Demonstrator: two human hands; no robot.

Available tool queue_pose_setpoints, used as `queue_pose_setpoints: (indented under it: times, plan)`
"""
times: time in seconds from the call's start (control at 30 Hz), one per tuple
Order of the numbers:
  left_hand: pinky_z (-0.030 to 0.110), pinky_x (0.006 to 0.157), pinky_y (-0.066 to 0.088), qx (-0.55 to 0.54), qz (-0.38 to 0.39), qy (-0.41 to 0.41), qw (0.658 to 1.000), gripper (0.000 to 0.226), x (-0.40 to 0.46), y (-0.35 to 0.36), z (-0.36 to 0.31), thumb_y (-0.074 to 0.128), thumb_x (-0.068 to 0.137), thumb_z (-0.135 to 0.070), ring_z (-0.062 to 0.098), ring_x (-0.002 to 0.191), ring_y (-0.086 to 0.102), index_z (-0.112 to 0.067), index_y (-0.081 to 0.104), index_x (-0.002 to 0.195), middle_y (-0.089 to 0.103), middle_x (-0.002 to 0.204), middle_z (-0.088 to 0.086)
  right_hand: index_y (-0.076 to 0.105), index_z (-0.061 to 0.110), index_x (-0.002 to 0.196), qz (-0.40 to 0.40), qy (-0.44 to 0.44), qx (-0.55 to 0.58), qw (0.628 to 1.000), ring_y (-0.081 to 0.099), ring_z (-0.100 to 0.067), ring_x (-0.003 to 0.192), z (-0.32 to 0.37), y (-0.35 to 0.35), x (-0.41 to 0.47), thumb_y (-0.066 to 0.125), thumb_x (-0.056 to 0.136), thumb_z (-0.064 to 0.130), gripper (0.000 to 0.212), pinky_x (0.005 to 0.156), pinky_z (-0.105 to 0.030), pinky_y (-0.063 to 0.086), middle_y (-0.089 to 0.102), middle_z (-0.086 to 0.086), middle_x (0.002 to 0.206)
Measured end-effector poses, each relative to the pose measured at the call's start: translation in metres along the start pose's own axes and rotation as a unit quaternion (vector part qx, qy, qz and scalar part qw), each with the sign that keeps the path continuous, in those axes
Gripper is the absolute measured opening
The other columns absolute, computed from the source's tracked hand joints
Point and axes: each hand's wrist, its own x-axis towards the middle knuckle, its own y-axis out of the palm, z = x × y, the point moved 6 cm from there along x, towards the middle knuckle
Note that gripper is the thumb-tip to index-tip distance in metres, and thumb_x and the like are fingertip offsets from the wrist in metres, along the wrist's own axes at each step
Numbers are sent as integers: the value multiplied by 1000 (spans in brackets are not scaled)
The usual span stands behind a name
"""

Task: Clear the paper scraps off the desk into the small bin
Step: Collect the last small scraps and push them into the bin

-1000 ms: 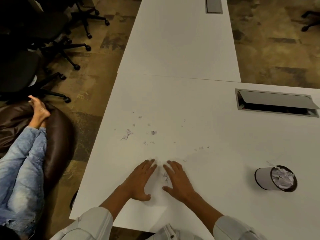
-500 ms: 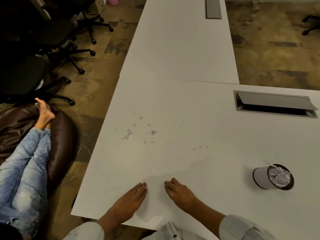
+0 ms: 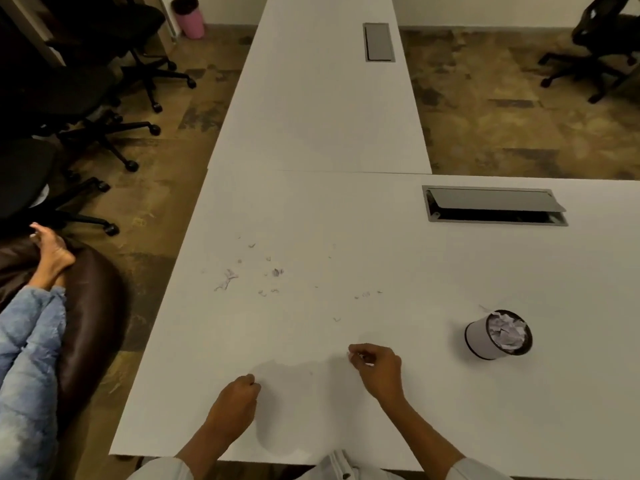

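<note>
On desk [image 3: 450, 427]: small bin [image 3: 496, 336] tipped, mouth facing right; both hands' fingers curled, right hand [image 3: 377, 370] pinching scraps.

— What's the room like?

— Mottled brown carpet floor [image 3: 502, 133], with a long white bench [image 3: 329, 98] running away, joined to a nearer one. Black wheeled office chairs [image 3: 86, 98] crowd the left.

— Anything else?

— A pink cylindrical waste bin [image 3: 189, 17] by the pale far wall, and a dark brown leather beanbag [image 3: 93, 323] (someone's jeans-clad legs rest on it).
</note>
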Motion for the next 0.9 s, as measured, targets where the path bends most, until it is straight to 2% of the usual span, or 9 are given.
queue_pose_setpoints:
  times: [0.07,0.17,0.27,0.37,0.47,0.57,0.7,0.8,0.9]
  plan:
    - [24,46,41,-93,-11,-67,993,20,15,-5,-9,69,67,11,17,48,51,-6,65,57,61,59,6,76,31,77,-41,17,26,999,69,2,70,-3,-46,1,78,78,10,21,70,-7,51,76,12,76]
    - [22,60,45,-180,-47,-83,979,17,51,-19,-48,62,76,6,22,65,64,-6,73,75,70,72,7,77,23,82,-130,23,23,991,69,-2,70,-4,-124,2,77,80,11,13,70,-9,51,74,8,74]
    - [18,67,46,-260,-68,-47,962,15,92,-40,-109,67,76,2,19,70,67,-7,76,83,73,77,7,75,20,84,-225,35,-1,974,65,2,67,-6,-200,1,77,79,12,10,62,1,43,73,5,76]
    - [19,68,52,-335,-76,12,939,13,126,-61,-183,71,74,1,15,68,67,-8,76,82,75,77,7,75,20,81,-276,40,-40,959,65,-4,68,-11,-257,2,78,77,12,9,61,-2,43,71,2,72]
    - [8,67,51,-385,-79,62,918,12,155,-79,-261,71,74,-2,8,67,66,-9,76,81,76,78,5,74,16,80,-271,36,-58,960,67,-10,70,-16,-287,13,76,77,7,9,63,2,43,73,2,75]
    - [2,64,46,-425,-63,84,899,9,180,-91,-332,70,75,-6,7,66,67,-10,77,81,77,78,5,74,15,78,-248,34,-84,964,69,-12,72,-18,-297,29,75,77,7,8,65,-5,45,73,2,75]
    - [20,68,55,-439,1,117,891,12,199,-93,-398,68,80,-10,17,72,69,-6,76,88,76,83,10,75,12,85,-209,22,-137,968,70,-16,78,-18,-299,45,69,82,6,8,72,-20,51,75,-2,84]
    - [28,63,52,-414,43,155,896,16,200,-83,-417,58,81,-2,24,69,64,-3,73,88,73,82,16,75,12,94,-178,24,-166,970,67,-14,78,-19,-302,50,60,87,5,18,68,-13,47,76,-4,91]
    - [32,68,55,-411,41,179,893,26,199,-79,-411,53,77,1,22,77,68,-10,71,92,74,86,8,73,13,101,-159,34,-190,968,64,-12,78,-20,-309,50,50,87,-1,30,61,-1,40,75,-3,97]
